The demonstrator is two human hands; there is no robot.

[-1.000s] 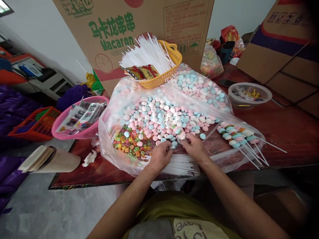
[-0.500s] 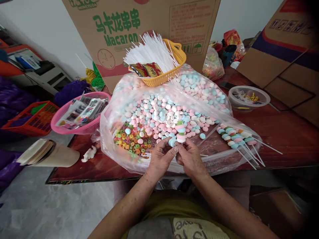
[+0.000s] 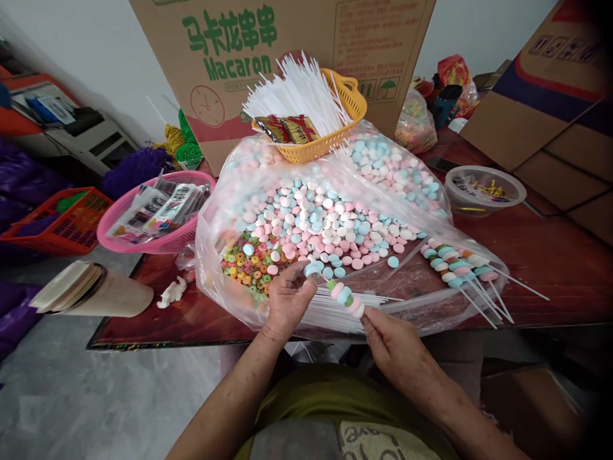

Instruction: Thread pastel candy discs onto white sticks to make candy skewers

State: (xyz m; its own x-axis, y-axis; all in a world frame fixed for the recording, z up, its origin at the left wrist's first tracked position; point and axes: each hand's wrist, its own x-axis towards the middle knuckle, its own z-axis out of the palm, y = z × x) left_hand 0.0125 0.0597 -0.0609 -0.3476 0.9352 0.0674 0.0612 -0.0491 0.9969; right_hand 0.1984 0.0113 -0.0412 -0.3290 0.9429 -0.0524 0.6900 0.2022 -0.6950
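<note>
My right hand pinches the lower end of a white stick threaded with several pastel candies, tilted up to the left. My left hand pinches a blue candy disc at the stick's upper tip. Both hands hover over the near edge of a big clear bag heaped with pink, blue and white candy discs and small coloured rings. Loose white sticks lie just beneath. Finished candy skewers rest on the bag's right side.
A yellow basket of white sticks sits on the bag's far side against a "Macaron" cardboard box. A pink basket of packets stands left, a clear bowl right. More boxes rise at the right. The red table's near edge runs below.
My hands rose from the pile, then the right hand pulled back toward me and tipped the skewer from upright to slanting. The left hand brought a blue disc to its tip.
</note>
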